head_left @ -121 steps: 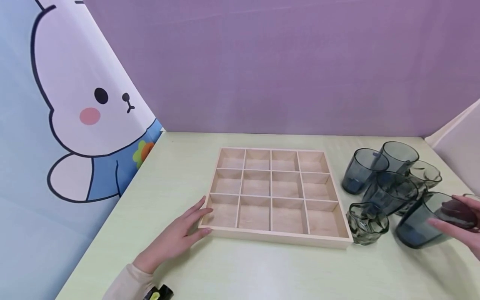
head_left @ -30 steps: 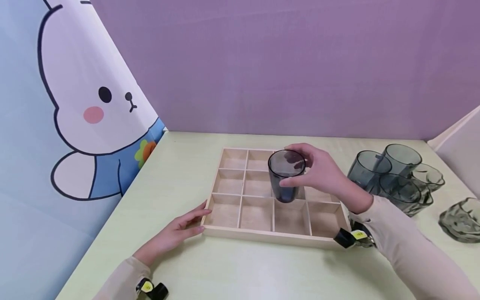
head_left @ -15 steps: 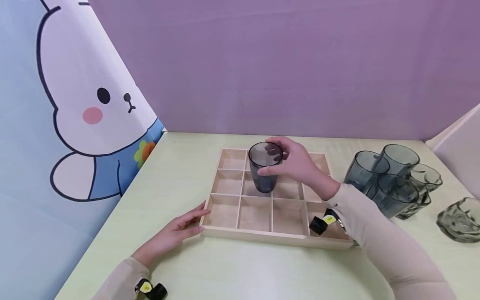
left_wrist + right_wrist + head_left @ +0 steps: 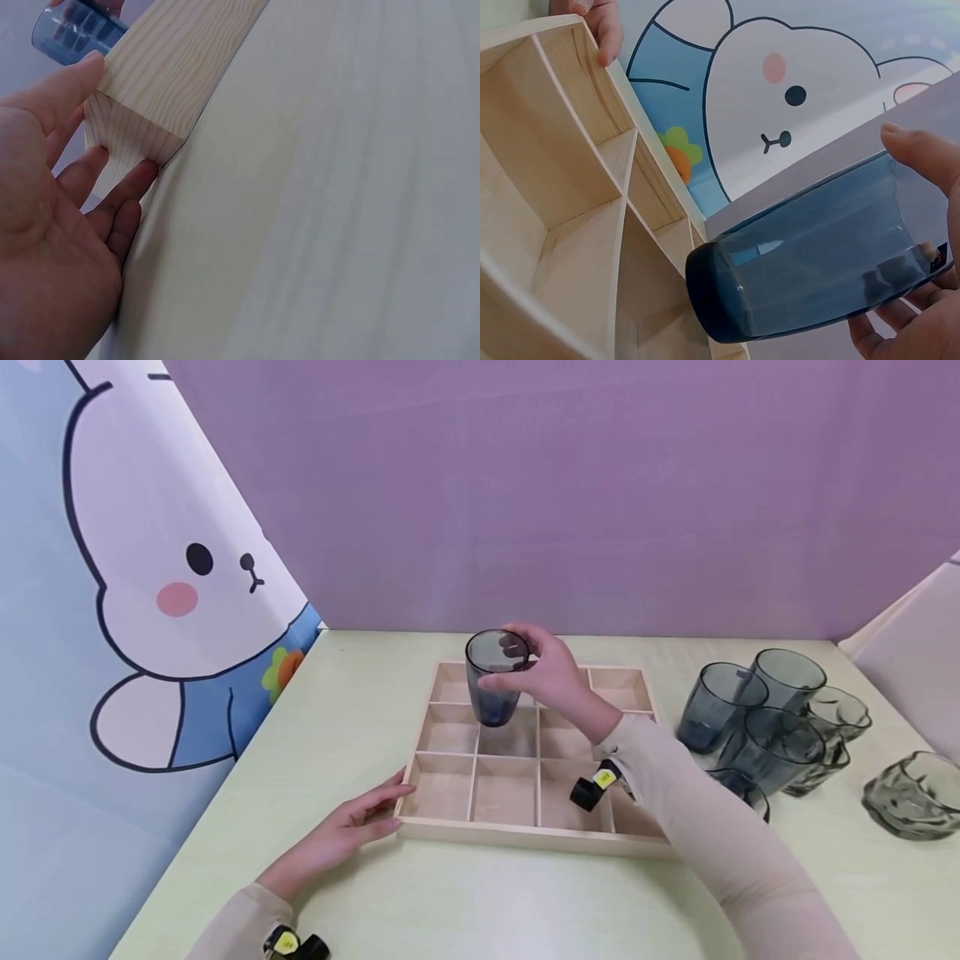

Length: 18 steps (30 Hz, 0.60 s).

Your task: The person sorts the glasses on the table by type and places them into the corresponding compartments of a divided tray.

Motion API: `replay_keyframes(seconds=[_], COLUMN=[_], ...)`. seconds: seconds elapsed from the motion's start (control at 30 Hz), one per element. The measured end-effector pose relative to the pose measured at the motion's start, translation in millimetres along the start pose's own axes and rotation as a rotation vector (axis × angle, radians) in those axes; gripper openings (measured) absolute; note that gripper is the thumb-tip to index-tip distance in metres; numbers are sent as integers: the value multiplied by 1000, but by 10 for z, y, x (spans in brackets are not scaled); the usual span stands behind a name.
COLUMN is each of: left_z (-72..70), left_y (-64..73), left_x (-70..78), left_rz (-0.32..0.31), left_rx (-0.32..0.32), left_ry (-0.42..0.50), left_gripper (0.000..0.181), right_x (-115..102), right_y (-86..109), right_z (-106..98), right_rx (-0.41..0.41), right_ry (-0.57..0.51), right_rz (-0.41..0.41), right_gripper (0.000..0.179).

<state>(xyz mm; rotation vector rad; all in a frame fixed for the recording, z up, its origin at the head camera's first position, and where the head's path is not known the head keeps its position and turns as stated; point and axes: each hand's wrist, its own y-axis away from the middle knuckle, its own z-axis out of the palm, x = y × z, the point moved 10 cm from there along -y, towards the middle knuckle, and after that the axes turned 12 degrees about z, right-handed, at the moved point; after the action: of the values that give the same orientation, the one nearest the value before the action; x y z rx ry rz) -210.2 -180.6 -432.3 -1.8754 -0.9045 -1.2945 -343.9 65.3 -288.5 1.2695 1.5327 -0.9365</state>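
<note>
My right hand (image 4: 555, 672) grips a tall blue-grey drinking glass (image 4: 491, 689), thumb on the near side and fingers behind. Its base is over the left-centre part of a divided wooden box (image 4: 540, 837), near the back and middle rows; I cannot tell whether it touches a divider. In the right wrist view the glass (image 4: 810, 255) tilts, dark base towards the compartments. My left hand (image 4: 337, 839) holds the box's front left corner. In the left wrist view the thumb lies against one face of the corner (image 4: 139, 127) and curved fingers against another.
Several tinted glasses (image 4: 780, 747) stand close together right of the box, with one partly hidden by the right sleeve (image 4: 712, 827). Apart from them sits a low wavy glass (image 4: 911, 797). A purple backdrop (image 4: 570, 502) rises behind the table.
My right hand has taken the tall glass from the right-hand group and carried it left over the box, most recently left and slightly back. The left hand stays at the box corner.
</note>
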Motion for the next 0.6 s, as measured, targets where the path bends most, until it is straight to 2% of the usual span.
replay_keyframes(seconds=[0.2,0.37,0.5,0.6], left_z=[-4,-10,-10,-4], left_y=[-8,-3,3,8], left_x=[1,-9,-21,-22], left_rz=[-10,-23,-28,-23], left_rx=[1,3,4,3], left_ry=[-1,-2,-3,-5], left_gripper=[49,49,50,50], right_x=[-16,-13,35,114], right_y=[-133,-234,-302,-345], right_z=[112,221,301,353], right_rx=[23,47,62,79], right_ry=[-54,-104,-158,-159], right_rz=[1,-34,-44,-26], right_gripper=[78,78,81,83])
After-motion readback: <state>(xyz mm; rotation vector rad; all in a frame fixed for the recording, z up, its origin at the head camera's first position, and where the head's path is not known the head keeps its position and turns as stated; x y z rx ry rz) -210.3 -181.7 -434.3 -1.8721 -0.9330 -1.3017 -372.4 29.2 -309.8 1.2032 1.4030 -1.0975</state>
